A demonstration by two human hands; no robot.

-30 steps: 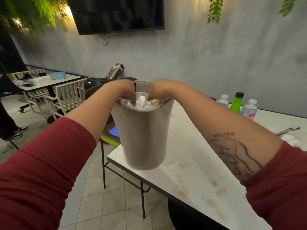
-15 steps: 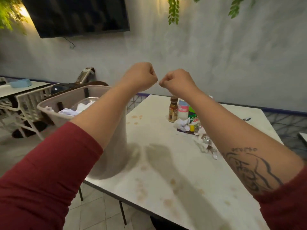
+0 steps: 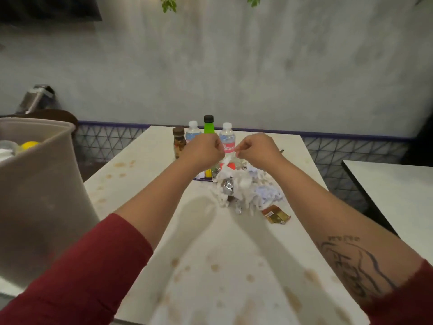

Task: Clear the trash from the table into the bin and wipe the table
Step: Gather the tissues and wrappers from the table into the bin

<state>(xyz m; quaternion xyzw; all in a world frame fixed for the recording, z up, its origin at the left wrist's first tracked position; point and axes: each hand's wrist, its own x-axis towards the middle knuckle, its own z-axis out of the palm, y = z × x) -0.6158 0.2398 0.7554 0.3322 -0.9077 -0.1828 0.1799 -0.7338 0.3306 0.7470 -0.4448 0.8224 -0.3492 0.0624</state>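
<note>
Both hands are up over the middle of the table (image 3: 220, 249), knuckles toward the camera and nearly touching each other. The left hand (image 3: 203, 151) is curled into a fist with nothing visible in it. The right hand (image 3: 257, 150) is curled too, and there's a pale speck by the thumb, but I honestly can't tell if it's pinching a scrap or if that's just the bottle label behind it.

The trash pile (image 3: 241, 184) (crumpled tissues, foil bits, a few bottle caps) sits right under the hands and a bit nearer. It's strung out from far-left to near-right and ends by a gold wrapper (image 3: 276, 215) lying just off its near-right edge. Most of it is under the right hand, so I'd guess that one drops straight down for a grab.

The bin (image 3: 44, 188) stands on the near left edge of the table, well apart from the pile and already holding some stuff. Any load has to travel left and toward the person, which is the left hand's side.

Four bottles (image 3: 208, 125) stand just past the hands. Brown stains all over the top, so no wiping done yet.
</note>
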